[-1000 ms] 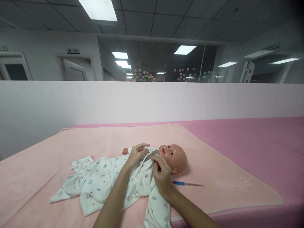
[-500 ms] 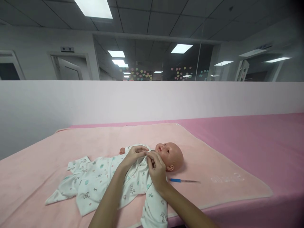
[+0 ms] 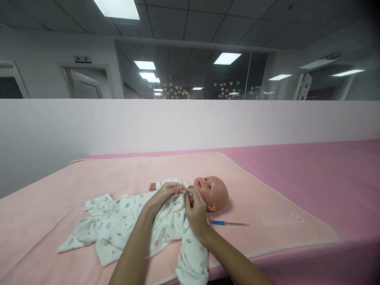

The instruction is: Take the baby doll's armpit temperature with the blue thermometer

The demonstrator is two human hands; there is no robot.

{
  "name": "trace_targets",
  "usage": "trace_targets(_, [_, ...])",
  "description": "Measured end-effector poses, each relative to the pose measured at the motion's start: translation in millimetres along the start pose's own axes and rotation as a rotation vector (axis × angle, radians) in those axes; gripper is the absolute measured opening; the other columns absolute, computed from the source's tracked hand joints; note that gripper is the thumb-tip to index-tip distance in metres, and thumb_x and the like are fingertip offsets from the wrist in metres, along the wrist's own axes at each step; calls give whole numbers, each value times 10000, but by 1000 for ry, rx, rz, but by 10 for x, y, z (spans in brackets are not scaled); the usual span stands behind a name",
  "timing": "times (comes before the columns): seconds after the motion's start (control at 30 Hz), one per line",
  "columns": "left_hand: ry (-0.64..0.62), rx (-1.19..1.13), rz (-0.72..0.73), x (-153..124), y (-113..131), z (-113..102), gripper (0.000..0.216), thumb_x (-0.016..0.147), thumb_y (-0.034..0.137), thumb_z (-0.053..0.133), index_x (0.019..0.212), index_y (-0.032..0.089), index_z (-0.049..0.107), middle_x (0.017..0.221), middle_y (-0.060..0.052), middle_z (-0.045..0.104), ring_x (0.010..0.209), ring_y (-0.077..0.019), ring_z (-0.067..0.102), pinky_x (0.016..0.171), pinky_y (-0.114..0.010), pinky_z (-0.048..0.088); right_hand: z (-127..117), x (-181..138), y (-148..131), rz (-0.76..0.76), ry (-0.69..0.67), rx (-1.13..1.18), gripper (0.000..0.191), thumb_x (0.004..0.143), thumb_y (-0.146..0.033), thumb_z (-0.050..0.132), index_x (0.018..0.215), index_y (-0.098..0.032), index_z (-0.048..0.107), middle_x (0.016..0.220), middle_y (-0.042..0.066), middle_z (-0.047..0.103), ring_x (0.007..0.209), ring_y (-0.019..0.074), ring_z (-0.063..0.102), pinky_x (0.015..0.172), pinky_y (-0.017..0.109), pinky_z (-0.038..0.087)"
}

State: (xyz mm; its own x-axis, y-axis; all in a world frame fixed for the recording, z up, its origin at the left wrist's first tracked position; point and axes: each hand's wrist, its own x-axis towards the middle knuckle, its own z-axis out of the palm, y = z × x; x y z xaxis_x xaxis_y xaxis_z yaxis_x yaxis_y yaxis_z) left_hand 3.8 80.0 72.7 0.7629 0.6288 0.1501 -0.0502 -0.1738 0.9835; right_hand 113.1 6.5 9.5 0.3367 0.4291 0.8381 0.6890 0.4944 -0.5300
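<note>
A baby doll (image 3: pixel 215 192) lies on its back, head to the right, dressed in a white printed baby outfit (image 3: pixel 118 221). At the neckline, just below the doll's chin, both my hands meet. My left hand (image 3: pixel 168 194) rests over the chest, its fingers closed on the outfit's collar edge. Opposite it, my right hand (image 3: pixel 196 209) pinches the same edge with thumb and fingers. Whether a fastener sits between the fingertips is hidden. Beside my right wrist lies a slim thermometer-like stick (image 3: pixel 230 223) with a blue end.
A peach blanket (image 3: pixel 267 198) lies under the doll, on a pink table cover (image 3: pixel 335 186). Behind the table rises a low white partition (image 3: pixel 190 122). Beyond it is a glass window (image 3: pixel 196 71) with heart-shaped stickers.
My fingers have shifted only slightly at the collar, both hands staying together there. The whole view has moved a little; the doll and the stick lie as before.
</note>
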Motion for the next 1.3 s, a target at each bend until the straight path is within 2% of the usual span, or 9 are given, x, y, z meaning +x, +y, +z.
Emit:
trace_targets(0.07, [-38,25,17,-15,5,-8,266,690,336,659,861,132,665,785,-39,596,750,-126,509,683,-210,390,6,-3,6,8,6,-26,189,879,-180,379,957,-183,552,866,60,613,793,158,584,712,286,489])
trace_targets(0.17, [-66,98,21,-9,-21,-22,361,638,308,714,956,149,650,736,-14,574,664,-96,475,618,-198,367,17,-10,18,14,5,-45,184,878,-187,383,976,-177,539,866,62,612,796,159,587,696,281,490])
trace_targets(0.23, [-58,128,12,3,-46,-27,375,634,332,714,953,144,652,696,-11,569,633,-93,465,596,-202,360,23,-14,25,16,7,-52,183,879,-191,383,983,-179,532,870,60,614,782,157,589,695,283,491])
trace_targets(0.33, [-31,124,10,12,-64,-24,347,653,346,692,934,145,659,752,-37,608,717,-127,520,662,-223,392,29,-20,26,35,15,-70,178,881,-209,384,984,-181,527,855,57,619,708,148,588,665,285,491])
trace_targets(0.57, [24,112,8,12,-62,-6,270,663,254,666,915,157,672,800,-46,647,758,-144,554,687,-224,410,18,-32,14,59,7,-74,194,877,-222,370,1002,-176,511,738,33,595,596,141,564,569,267,471])
trace_targets(0.9, [-18,75,44,39,-127,-17,333,694,232,632,1021,170,623,822,-43,645,796,-148,564,737,-242,412,7,-53,27,119,-43,-11,212,866,-204,363,1021,-165,502,721,34,593,634,159,578,590,280,463])
trace_targets(1.3, [-43,73,30,39,-117,-31,344,712,236,633,1049,176,602,838,-31,629,853,-158,555,786,-263,403,32,-38,55,59,16,-1,151,884,-213,403,974,-178,519,828,52,624,670,139,592,599,257,471])
